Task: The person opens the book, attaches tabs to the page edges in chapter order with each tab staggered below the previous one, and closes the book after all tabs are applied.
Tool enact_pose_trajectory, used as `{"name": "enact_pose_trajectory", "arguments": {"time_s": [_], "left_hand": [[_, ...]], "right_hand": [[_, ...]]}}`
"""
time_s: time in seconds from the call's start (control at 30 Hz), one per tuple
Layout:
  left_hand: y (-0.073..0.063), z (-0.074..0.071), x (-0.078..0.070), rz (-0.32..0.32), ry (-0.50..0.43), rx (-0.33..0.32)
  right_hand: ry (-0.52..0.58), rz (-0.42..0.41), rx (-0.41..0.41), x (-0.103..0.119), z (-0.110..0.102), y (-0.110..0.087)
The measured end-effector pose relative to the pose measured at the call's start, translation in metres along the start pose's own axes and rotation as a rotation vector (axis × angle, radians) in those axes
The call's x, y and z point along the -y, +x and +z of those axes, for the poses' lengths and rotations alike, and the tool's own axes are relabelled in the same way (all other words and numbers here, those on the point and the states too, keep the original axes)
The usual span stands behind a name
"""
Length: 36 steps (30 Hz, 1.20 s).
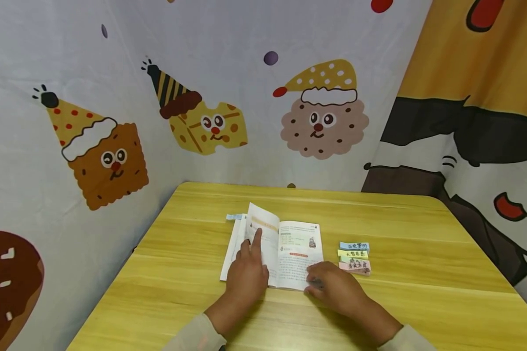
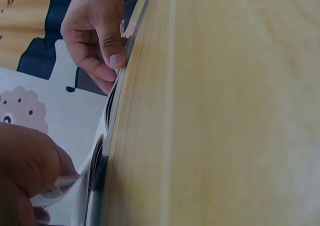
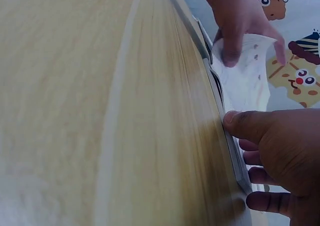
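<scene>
An open book (image 1: 299,243) with printed pages lies on the table. My left hand (image 1: 248,273) is over its left side and pinches a raised page (image 1: 263,219); in the right wrist view that hand (image 3: 240,26) has its thumb on one face of the page (image 3: 245,76) and a finger on the other. At the lower right edge of the book, my right hand (image 1: 338,287) grips the pages, thumb nearest me. The right wrist view shows the right thumb of this hand (image 3: 280,151) against the book's edge. A blue paper tab (image 1: 234,217) sticks out at the book's upper left.
Right of the book, several handwritten paper strips, including a blue strip (image 1: 354,246), a yellow strip (image 1: 353,254) and a pink strip (image 1: 355,267), lie in a column on the wooden table (image 1: 421,273). A cartoon-printed curtain (image 1: 254,170) hangs behind the table.
</scene>
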State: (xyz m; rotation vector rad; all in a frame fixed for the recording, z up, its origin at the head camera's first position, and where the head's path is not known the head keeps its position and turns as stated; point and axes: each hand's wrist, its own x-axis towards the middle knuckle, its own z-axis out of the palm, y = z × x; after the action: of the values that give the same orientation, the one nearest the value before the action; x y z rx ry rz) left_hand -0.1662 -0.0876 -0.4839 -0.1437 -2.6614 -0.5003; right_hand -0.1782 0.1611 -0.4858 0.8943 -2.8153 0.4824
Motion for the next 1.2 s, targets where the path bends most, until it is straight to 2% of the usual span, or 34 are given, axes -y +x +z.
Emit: {"name": "enact_pose_trajectory", "arguments": {"time_s": [0.2,0.47,0.6,0.7,0.87,1.1,1.2], "left_hand": [[0.0,0.001,0.003,0.037,0.053,0.003],[0.001,-0.003,0.001,0.07,0.131,0.088],[0.0,-0.006,-0.001,0.124,0.158,0.111],[-0.001,-0.008,-0.002,0.176,0.115,0.163],[-0.003,-0.009,-0.006,0.213,0.037,0.253],[-0.006,-0.011,-0.009,0.315,0.076,0.36],[-0.007,-0.012,-0.01,0.335,0.091,0.407]], "right_hand": [[-0.007,0.002,-0.004,0.0,0.001,0.0],[0.0,0.01,-0.006,0.0,0.001,0.0],[-0.003,0.004,-0.01,-0.001,0.002,0.0],[0.0,0.005,-0.008,-0.002,0.002,0.0],[0.018,0.0,-0.01,-0.003,0.003,0.001],[0.024,-0.013,-0.024,-0.003,0.004,0.001],[0.022,-0.008,-0.02,-0.003,0.004,0.001]]}}
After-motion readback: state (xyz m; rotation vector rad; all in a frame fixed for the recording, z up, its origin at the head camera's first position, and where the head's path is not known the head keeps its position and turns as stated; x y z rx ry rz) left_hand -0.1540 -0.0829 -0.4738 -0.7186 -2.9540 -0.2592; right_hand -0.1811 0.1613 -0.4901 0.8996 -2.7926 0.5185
